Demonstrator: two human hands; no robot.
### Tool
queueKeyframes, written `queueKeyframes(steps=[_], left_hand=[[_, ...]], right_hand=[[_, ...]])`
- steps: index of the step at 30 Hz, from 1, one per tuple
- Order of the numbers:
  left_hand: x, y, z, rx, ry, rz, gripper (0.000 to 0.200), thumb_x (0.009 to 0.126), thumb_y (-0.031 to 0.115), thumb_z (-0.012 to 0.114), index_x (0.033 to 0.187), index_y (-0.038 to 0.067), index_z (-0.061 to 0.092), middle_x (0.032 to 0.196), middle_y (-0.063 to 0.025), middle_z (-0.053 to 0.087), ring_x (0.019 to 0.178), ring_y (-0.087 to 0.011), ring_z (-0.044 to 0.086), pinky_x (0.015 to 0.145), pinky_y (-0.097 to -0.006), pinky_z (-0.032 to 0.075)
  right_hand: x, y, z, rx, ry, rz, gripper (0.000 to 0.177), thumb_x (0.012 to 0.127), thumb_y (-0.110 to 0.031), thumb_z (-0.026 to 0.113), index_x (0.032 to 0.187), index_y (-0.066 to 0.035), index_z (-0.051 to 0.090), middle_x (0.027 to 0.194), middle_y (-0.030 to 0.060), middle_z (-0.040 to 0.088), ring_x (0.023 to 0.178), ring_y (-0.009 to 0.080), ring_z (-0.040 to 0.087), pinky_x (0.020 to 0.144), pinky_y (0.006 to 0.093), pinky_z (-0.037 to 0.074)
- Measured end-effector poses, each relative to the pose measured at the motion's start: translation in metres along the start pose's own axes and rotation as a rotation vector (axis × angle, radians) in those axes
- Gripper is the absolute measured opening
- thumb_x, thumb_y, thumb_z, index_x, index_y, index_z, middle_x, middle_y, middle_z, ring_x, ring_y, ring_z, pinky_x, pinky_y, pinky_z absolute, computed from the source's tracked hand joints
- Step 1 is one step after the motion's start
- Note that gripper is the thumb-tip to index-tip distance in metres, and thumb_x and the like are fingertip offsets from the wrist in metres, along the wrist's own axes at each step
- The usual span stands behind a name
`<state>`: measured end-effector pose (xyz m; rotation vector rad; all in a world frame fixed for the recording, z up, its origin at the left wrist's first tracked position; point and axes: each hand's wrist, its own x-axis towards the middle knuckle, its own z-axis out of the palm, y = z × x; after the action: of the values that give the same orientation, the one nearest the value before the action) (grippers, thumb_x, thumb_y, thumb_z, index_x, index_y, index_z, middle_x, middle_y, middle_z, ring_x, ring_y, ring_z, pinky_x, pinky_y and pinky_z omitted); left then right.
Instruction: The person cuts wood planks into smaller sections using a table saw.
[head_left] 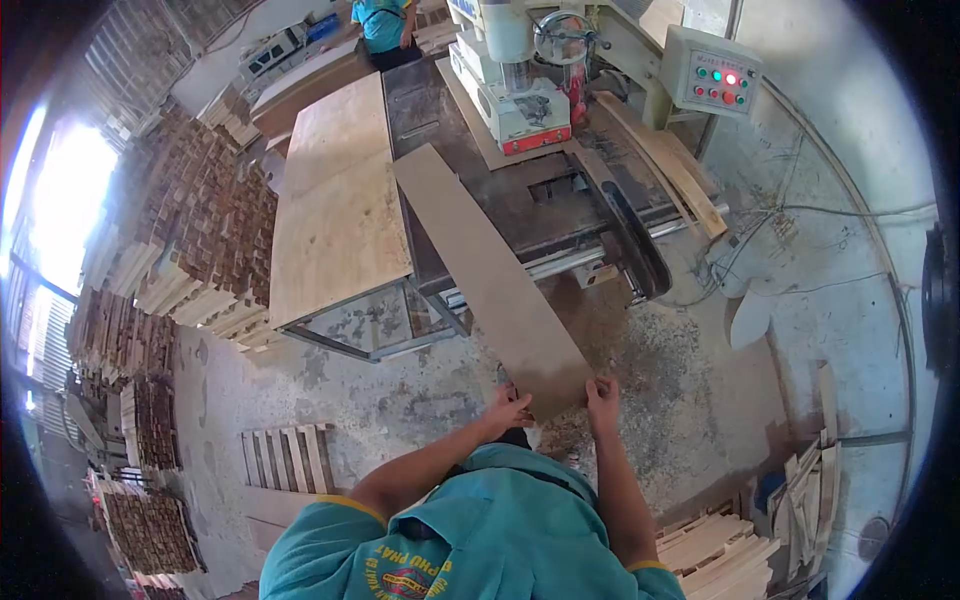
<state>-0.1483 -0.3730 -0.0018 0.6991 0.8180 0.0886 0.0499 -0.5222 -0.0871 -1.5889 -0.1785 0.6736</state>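
A long flat brown board (pixel 490 270) stretches from my body toward the machine, its far end lying over the dark machine table (pixel 440 240). My left hand (pixel 508 411) grips the near left corner, fingers closed on the edge. At the near right corner, my right hand (pixel 602 398) pinches the board between thumb and fingers. Beyond the board's right side stands the sawing machine (pixel 520 110), with a red-fronted guard low over its table and a handwheel (pixel 565 40) above.
A plywood side table (pixel 340 210) adjoins the machine on the left. Control buttons glow on a panel (pixel 712 75) at the right. Curved wood strips (pixel 665 165) lie on the machine's right side. Stacked lumber (pixel 190 220) fills the left; a pallet (pixel 287 458) lies on the floor. Another person (pixel 383 28) stands behind.
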Motion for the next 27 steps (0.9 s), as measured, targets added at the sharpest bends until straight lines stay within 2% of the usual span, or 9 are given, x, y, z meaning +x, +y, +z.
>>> queueKeyframes(steps=[5,8,10,13,16,19,21,24,27], left_hand=[[-0.007,-0.041,0.007,0.062,0.038,-0.113,0.063,0.093,0.029,0.067,0.134,0.019,0.02,0.113,-0.0179,0.056,0.089,-0.034,0.068,0.07,-0.0459,0.059],[-0.014,-0.043,0.012,0.087,0.0,-0.202,0.061,0.093,0.032,0.066,0.133,0.019,0.022,0.114,-0.0178,0.057,0.092,-0.0352,0.068,0.071,-0.0455,0.059],[-0.013,-0.037,0.018,0.109,-0.047,-0.233,0.06,0.093,0.033,0.066,0.133,0.019,0.022,0.115,-0.0178,0.057,0.093,-0.0357,0.068,0.072,-0.0455,0.059],[-0.007,-0.037,0.025,0.176,-0.048,-0.258,0.064,0.094,0.037,0.064,0.136,0.02,0.019,0.116,-0.0185,0.057,0.094,-0.036,0.068,0.074,-0.0459,0.059],[0.018,-0.045,0.022,0.33,-0.144,-0.255,0.073,0.094,0.044,0.061,0.142,0.017,0.012,0.113,-0.0189,0.058,0.093,-0.0353,0.069,0.072,-0.045,0.059],[0.085,-0.066,-0.022,0.544,-0.021,-0.228,0.081,0.094,0.051,0.057,0.145,0.012,0.008,0.106,-0.0168,0.06,0.086,-0.0327,0.07,0.065,-0.042,0.058],[0.104,-0.056,-0.04,0.509,0.126,0.119,0.087,0.093,0.055,0.055,0.145,0.008,0.004,0.095,-0.0144,0.06,0.07,-0.0266,0.067,0.054,-0.0392,0.053],[0.12,-0.025,-0.053,0.531,0.245,0.185,0.091,0.094,0.055,0.054,0.147,0.007,-0.001,0.088,-0.0111,0.058,0.059,-0.0202,0.059,0.048,-0.0373,0.048],[0.089,0.023,-0.006,0.814,0.009,0.039,0.095,0.094,0.054,0.054,0.149,0.004,-0.004,0.083,-0.0101,0.057,0.054,-0.0161,0.053,0.045,-0.0342,0.045]], right_hand=[[-0.043,-0.001,-0.03,-0.062,0.135,0.042,0.036,0.092,-0.025,0.068,0.114,-0.005,0.048,0.097,0.0096,0.063,0.082,0.017,0.061,0.062,0.0306,0.052],[-0.059,0.009,-0.04,0.101,0.231,0.133,0.036,0.092,-0.024,0.068,0.117,-0.006,0.051,0.101,0.0081,0.064,0.082,0.0181,0.062,0.066,0.033,0.054],[-0.056,0.034,-0.042,0.457,0.065,0.327,0.037,0.09,-0.023,0.07,0.119,-0.005,0.055,0.104,0.006,0.064,0.08,0.0172,0.062,0.067,0.0332,0.055],[-0.091,-0.014,-0.028,0.554,-0.086,0.492,0.04,0.089,-0.023,0.071,0.123,-0.006,0.058,0.103,0.0037,0.065,0.08,0.0172,0.063,0.068,0.0315,0.055],[-0.084,-0.014,-0.051,0.387,-0.027,0.441,0.043,0.089,-0.023,0.071,0.125,-0.006,0.057,0.106,0.0055,0.065,0.091,0.0198,0.064,0.073,0.0327,0.055],[-0.091,-0.026,-0.082,0.475,0.117,0.408,0.044,0.089,-0.021,0.07,0.127,-0.004,0.055,0.112,0.0081,0.064,0.102,0.0242,0.062,0.083,0.037,0.054],[-0.099,-0.021,-0.107,0.549,0.215,0.304,0.039,0.092,-0.02,0.064,0.125,-0.002,0.055,0.117,0.0102,0.062,0.109,0.0258,0.06,0.091,0.0399,0.05],[-0.122,-0.005,-0.148,0.676,0.355,0.119,0.038,0.09,-0.02,0.065,0.12,0.002,0.057,0.115,0.0158,0.062,0.102,0.0313,0.062,0.087,0.0451,0.051],[-0.151,0.018,-0.197,0.711,0.391,0.24,0.043,0.097,-0.023,0.052,0.133,0.001,0.051,0.13,0.0137,0.057,0.117,0.0286,0.056,0.101,0.0426,0.044]])
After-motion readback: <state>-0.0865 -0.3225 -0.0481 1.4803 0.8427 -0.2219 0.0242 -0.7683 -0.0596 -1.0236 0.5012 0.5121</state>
